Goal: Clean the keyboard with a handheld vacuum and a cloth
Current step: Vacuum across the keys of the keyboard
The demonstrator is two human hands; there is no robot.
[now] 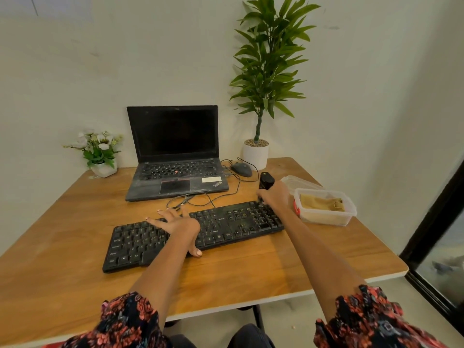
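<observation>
Vacuuming stage: right hand (273,194) gripping handheld vacuum (266,181) at keyboard (226,222) right end; left hand (175,223) flat, open, steadying keyboard. Cloth (321,202) right of keyboard, in container (349,214), apparently unused; wiping left.

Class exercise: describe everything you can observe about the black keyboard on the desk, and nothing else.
The keyboard is a black, full-size, plastic-looking board with pale key legends, dusty in patches. It lies flat on the wooden table, angled so its right end sits farther from the person. The left hand rests spread on its middle keys, thumb over the near edge. The right hand holds a black handheld vacuum at its far right corner. A thin cable runs just behind it.
</observation>
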